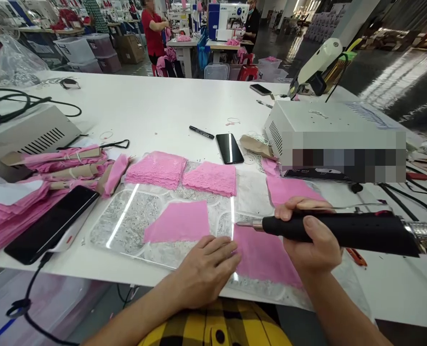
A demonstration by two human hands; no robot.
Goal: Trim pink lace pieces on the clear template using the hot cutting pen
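Observation:
My right hand (309, 238) is closed round the black handle of a cutting tool (343, 230), whose metal tip points left over a pink fabric piece (263, 254). My left hand (208, 266) lies flat with fingers stretched out, pressing the left edge of that fabric on a clear plate (127, 221). Another pink fabric piece (179, 221) lies on the plate just above my left hand.
Stacks of pink lace (157, 168) lie behind the plate, pink bundles (65, 163) at the left. A phone (229, 148), a pen (201, 132), a tablet (51, 223), a white machine box (328, 134) and a grey box (26, 134) stand around. A person in red (152, 31) stands far back.

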